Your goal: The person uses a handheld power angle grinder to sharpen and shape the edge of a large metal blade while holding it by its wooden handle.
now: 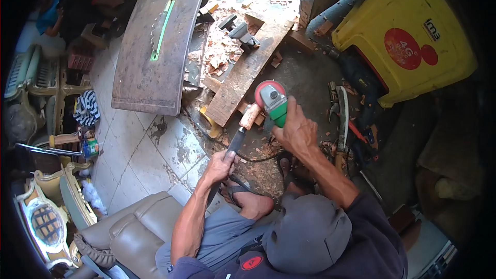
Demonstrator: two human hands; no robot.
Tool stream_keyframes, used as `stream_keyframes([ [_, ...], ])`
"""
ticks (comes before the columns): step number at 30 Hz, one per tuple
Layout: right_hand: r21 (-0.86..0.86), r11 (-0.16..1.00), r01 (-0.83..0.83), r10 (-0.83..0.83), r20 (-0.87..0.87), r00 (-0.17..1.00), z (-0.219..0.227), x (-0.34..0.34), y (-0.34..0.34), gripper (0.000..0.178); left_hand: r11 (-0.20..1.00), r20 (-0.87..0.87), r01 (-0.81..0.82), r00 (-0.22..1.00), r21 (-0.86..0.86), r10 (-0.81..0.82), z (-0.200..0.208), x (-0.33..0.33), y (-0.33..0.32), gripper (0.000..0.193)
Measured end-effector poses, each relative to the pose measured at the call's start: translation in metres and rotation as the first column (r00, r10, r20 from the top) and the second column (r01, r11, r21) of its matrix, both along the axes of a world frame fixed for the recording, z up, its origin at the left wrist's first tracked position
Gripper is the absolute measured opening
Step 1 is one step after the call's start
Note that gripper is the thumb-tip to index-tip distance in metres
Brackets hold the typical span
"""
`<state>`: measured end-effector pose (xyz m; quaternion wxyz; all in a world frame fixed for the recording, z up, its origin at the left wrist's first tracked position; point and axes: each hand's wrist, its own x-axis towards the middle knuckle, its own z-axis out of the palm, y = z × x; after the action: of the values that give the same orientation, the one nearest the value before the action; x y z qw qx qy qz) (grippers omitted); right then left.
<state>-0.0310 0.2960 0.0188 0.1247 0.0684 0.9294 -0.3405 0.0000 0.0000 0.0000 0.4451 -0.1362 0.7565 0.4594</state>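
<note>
My left hand (221, 166) is closed around the dark blade (236, 141) of a long tool, perhaps a machete. Its reddish-brown wooden handle (250, 117) points up and away from me, with a pale metal collar where it meets the blade. In my right hand (299, 132) is a green and grey angle grinder (275, 104), gripped round its body. The grinder's red disc (262, 89) is against or right beside the handle's far end; I cannot tell if they touch. The lower part of the blade runs behind my left wrist.
Beyond the handle lies a wooden plank (248, 75) with a metal clamp (240, 31) and wood shavings (219, 54). A saw table (134, 72) with a green slot stands left. Right are a yellow plastic stool (408, 0), a power drill (361, 75) and scattered hand tools. A cable crosses the floor.
</note>
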Motion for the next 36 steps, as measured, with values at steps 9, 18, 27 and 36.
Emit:
stream_keyframes([
  [9, -0.014, 0.999, -0.033, 0.033, -0.009, 0.999, 0.007, -0.017, 0.002, 0.077, 0.971, -0.372, 0.111, 0.909, -0.213, -0.185, 0.004, 0.005, 0.003, 0.039],
  [18, 0.02, 0.982, -0.187, 0.187, 0.0, 0.982, 0.025, -0.04, 0.007, 0.069, 0.945, -0.344, 0.085, 0.918, -0.317, -0.198, 0.006, 0.004, 0.011, 0.034],
  [27, 0.039, 0.981, -0.188, 0.188, 0.011, 0.982, 0.024, -0.041, 0.007, 0.068, 0.94, -0.401, 0.068, 0.892, -0.333, -0.207, 0.0, 0.009, 0.014, 0.028],
  [36, 0.02, 0.98, -0.2, 0.198, 0.074, 0.977, 0.025, -0.044, 0.019, 0.069, 0.893, -0.466, 0.09, 0.828, -0.441, -0.313, -0.002, 0.008, 0.009, 0.026],
])
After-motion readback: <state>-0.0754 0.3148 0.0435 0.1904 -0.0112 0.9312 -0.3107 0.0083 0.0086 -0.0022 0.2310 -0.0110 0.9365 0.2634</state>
